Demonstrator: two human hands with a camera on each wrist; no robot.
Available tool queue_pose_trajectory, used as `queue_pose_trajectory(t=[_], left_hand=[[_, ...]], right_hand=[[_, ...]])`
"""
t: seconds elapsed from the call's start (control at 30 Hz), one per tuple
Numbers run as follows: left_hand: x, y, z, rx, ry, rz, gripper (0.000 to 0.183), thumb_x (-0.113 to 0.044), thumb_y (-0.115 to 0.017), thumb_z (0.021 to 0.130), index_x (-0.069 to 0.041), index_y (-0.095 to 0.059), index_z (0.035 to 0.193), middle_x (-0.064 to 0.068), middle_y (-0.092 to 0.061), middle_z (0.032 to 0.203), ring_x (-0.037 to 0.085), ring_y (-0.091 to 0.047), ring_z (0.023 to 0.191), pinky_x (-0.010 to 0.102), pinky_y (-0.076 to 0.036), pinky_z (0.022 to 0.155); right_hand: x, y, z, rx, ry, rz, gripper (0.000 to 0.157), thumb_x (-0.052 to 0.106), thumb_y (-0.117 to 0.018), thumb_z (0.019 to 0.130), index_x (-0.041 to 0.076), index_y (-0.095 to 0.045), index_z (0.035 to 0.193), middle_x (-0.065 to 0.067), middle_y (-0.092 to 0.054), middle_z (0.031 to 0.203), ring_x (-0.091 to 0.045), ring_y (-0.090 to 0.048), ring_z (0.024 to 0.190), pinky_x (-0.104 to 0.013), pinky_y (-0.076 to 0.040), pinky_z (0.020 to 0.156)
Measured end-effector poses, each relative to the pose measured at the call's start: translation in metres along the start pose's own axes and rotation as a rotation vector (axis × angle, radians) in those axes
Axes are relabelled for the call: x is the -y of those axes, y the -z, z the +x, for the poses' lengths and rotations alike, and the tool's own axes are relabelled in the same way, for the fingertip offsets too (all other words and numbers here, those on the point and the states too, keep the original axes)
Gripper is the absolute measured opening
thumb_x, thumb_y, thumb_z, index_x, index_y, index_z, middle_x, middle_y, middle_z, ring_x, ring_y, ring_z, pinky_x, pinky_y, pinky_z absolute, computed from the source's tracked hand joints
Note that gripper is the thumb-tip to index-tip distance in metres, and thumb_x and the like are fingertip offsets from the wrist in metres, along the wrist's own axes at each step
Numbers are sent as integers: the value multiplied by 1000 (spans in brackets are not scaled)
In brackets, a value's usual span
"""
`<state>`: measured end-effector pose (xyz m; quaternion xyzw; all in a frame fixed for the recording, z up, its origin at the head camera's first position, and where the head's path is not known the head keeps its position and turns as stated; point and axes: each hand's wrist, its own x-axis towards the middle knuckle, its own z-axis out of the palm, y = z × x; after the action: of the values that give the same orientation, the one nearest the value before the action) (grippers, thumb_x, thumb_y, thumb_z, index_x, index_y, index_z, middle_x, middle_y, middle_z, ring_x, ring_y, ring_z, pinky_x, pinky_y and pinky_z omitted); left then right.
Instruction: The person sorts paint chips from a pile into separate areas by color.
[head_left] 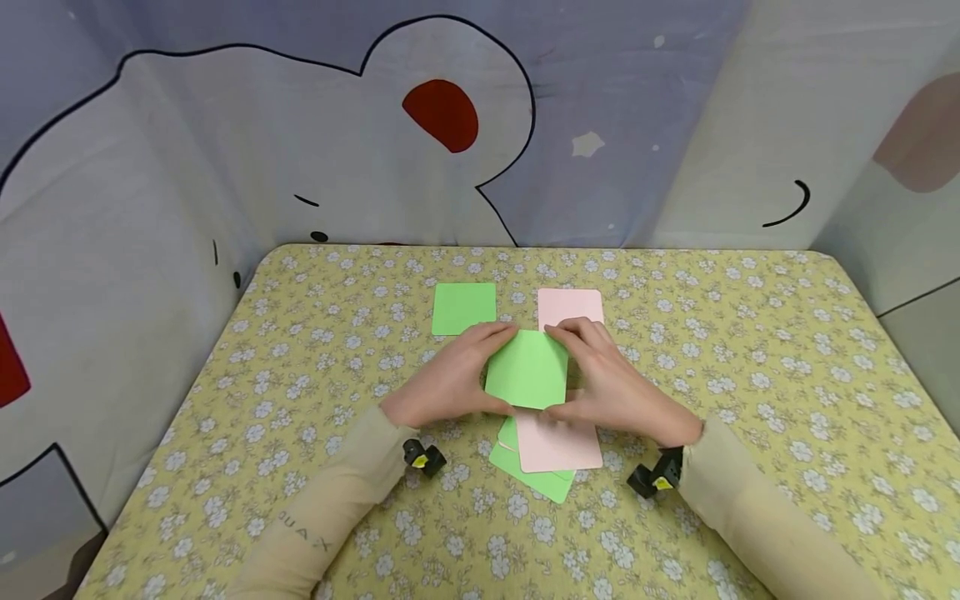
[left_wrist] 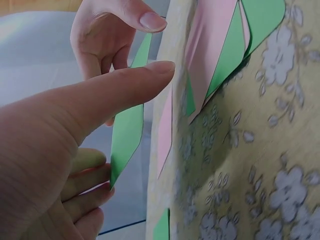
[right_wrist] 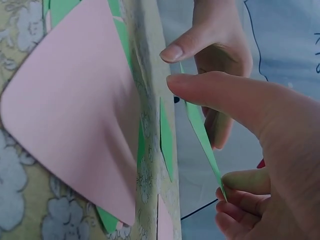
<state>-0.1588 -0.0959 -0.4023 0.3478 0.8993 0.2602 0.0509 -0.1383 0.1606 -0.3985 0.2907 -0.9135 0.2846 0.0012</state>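
Note:
A green square card (head_left: 527, 369) is held up off the table between both hands, tilted so its face shows in the head view. My left hand (head_left: 450, 375) grips its left edge, fingers at the far corner and thumb at the near one. On the opposite side my right hand (head_left: 609, 377) holds it in the same way. Both wrist views show the green card (left_wrist: 127, 135) nearly edge-on, with the fingertips at its corners. Below the hands lies a loose pile: a pink card (head_left: 560, 446) on top, green cards (head_left: 528, 477) sticking out underneath.
Farther back on the flowered tablecloth (head_left: 315, 400) lie a green card (head_left: 463, 308) at left and a pink card (head_left: 570, 303) at right, the latter partly covered by the right hand. A printed curtain (head_left: 300, 142) hangs along the table's far edge.

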Motion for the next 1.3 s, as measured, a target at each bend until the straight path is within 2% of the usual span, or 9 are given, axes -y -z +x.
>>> queue_pose_trajectory(t=[0.37, 0.6, 0.83, 1.13, 1.3], left_hand=[[8, 10, 2, 17, 56, 10, 113, -39, -94, 74, -4, -30, 160, 14, -32, 162, 27, -31, 147, 38, -30, 118], [16, 10, -1, 34, 99, -11, 111, -38, -93, 76, -5, -29, 160, 14, -30, 163, 28, -29, 148, 40, -31, 118], [25, 14, 1, 28, 128, -21, 111, -33, -94, 74, -3, -29, 160, 15, -30, 163, 29, -28, 148, 39, -26, 120], [37, 20, 5, 29, 151, -42, 111, -30, -94, 75, -1, -28, 160, 18, -28, 163, 33, -30, 147, 45, -30, 118], [47, 24, 7, 24, 161, -49, 110, -28, -94, 75, 0, -29, 159, 16, -28, 163, 33, -31, 147, 44, -30, 118]], right_hand=[[-2, -6, 17, 24, -25, 19, 107, 35, -95, 69, -1, -40, 153, -10, -38, 145, -26, -38, 129, -46, -46, 103], [-4, -14, 28, 30, -5, 32, 108, 36, -96, 68, -3, -41, 152, -12, -38, 145, -27, -37, 132, -46, -44, 106], [-7, -19, 41, 32, 7, 68, 107, 33, -97, 67, -4, -42, 151, -12, -38, 145, -27, -37, 131, -44, -43, 107], [-10, -24, 57, 51, -6, 87, 106, 34, -94, 71, -3, -39, 153, -12, -37, 147, -26, -36, 133, -44, -41, 108], [-10, -26, 67, 57, -13, 80, 104, 36, -92, 75, -2, -37, 155, -13, -36, 151, -28, -35, 137, -45, -38, 111]])
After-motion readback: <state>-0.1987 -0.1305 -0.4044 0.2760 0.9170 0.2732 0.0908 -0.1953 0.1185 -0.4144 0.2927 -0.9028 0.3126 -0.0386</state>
